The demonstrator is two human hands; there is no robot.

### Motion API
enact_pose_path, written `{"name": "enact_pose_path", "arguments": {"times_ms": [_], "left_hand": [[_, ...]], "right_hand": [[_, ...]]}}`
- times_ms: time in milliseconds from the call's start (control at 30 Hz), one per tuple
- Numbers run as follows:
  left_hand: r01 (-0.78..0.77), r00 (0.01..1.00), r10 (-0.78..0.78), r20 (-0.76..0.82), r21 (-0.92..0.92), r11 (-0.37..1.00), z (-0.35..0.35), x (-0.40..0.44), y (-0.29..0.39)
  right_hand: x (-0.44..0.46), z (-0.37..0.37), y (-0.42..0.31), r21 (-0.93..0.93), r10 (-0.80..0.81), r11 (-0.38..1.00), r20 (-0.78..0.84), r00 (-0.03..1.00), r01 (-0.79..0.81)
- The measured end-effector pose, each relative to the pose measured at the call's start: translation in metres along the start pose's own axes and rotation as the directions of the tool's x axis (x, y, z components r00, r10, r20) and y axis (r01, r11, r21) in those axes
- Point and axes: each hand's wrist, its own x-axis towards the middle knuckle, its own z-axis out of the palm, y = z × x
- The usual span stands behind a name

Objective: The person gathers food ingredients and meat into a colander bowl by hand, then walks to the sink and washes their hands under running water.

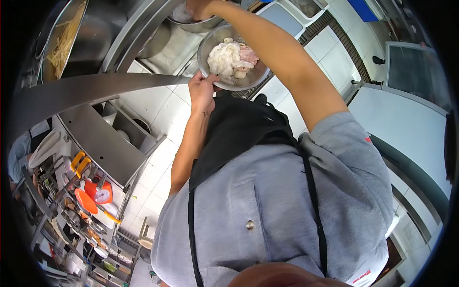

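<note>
My left hand (202, 91) grips the near left rim of a round metal bowl (264, 79), fingers closed on its edge. In the bowl lies a heap of raw, slippery-looking pieces (224, 58), some white and some pink; whether they are meat or seafood I cannot tell. My right arm stretches across above the bowl. At its end my right hand (200, 6) reaches into a second metal bowl (203, 25) at the top edge, beside something whitish and translucent (181, 13). The fingers of that hand are hidden.
A steel shelf edge (95, 83) crosses at left, near a deep pot (98, 36) with yellowish strips inside. A steel counter (103, 143), an orange kitchen scale (99, 192) and utensils stand lower left. Another person (20, 153) is at far left. A white chest (399, 117) stands right.
</note>
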Motion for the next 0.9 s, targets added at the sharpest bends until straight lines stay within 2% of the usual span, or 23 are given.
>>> {"name": "enact_pose_path", "arguments": {"times_ms": [33, 200, 333, 400, 467, 533, 600, 667, 700, 733, 767, 800, 867, 900], "left_hand": [[-0.007, 1.0, 0.007, 0.003, -0.016, 1.0, -0.001, 0.0, 0.0], [0.006, 1.0, -0.006, 0.018, -0.014, 1.0, -0.002, 0.009, 0.002], [0.045, 0.998, -0.046, 0.044, 0.026, 0.999, -0.002, 0.016, 0.006], [0.069, 0.996, -0.071, 0.047, 0.037, 0.997, 0.004, 0.019, 0.01], [0.069, 0.995, -0.073, 0.068, 0.053, 0.996, 0.008, 0.02, 0.012], [0.07, 0.993, -0.075, 0.087, 0.061, 0.996, 0.011, 0.024, 0.01], [0.06, 0.992, -0.072, 0.108, 0.107, 0.992, 0.019, 0.028, 0.008], [0.074, 0.989, -0.093, 0.112, 0.167, 0.983, 0.033, 0.032, 0.002], [0.082, 0.989, -0.105, 0.105, 0.206, 0.975, 0.044, 0.035, 0.0], [0.077, 0.988, -0.106, 0.113, 0.238, 0.968, 0.053, 0.036, -0.004], [0.069, 0.988, -0.101, 0.119, 0.248, 0.966, 0.063, 0.036, -0.009], [0.076, 0.984, -0.115, 0.133, 0.265, 0.961, 0.074, 0.036, -0.016], [0.082, 0.984, -0.125, 0.129, 0.297, 0.951, 0.103, 0.043, -0.036], [0.107, 0.981, -0.151, 0.124, 0.305, 0.946, 0.121, 0.044, -0.043]], "right_hand": [[-0.008, -0.008, -0.005, -0.003, 0.005, 1.0, 0.0, 1.0, -0.005], [-0.055, -0.06, -0.016, -0.069, -0.122, 0.992, -0.363, 0.924, 0.104], [-0.064, -0.07, 0.001, -0.042, -0.184, 0.982, -0.386, 0.904, 0.183], [-0.098, -0.087, -0.012, 0.253, 0.009, 0.962, -0.403, 0.915, 0.102], [-0.149, -0.109, -0.023, 0.424, 0.146, 0.905, -0.235, 0.961, -0.035], [-0.19, -0.06, -0.015, 0.435, 0.144, 0.892, -0.532, 0.834, 0.123], [-0.23, -0.01, 0.011, 0.191, 0.007, 0.978, -0.443, 0.897, 0.087], [-0.262, 0.024, 0.045, 0.219, -0.015, 0.958, -0.608, 0.794, 0.187], [-0.279, 0.013, 0.054, 0.214, -0.01, 0.96, -0.618, 0.786, 0.181], [-0.301, 0.006, 0.057, 0.448, 0.264, 0.894, -0.549, 0.793, 0.013], [-0.322, -0.002, 0.061, 0.654, 0.513, 0.743, -0.417, 0.751, -0.144], [-0.34, -0.002, 0.073, 0.658, 0.521, 0.739, -0.427, 0.739, -0.14], [-0.376, 0.011, 0.109, 0.806, 0.751, 0.543, -0.342, 0.564, -0.233], [-0.395, 0.017, 0.129, 0.846, 0.8, 0.48, -0.313, 0.513, -0.233]]}}
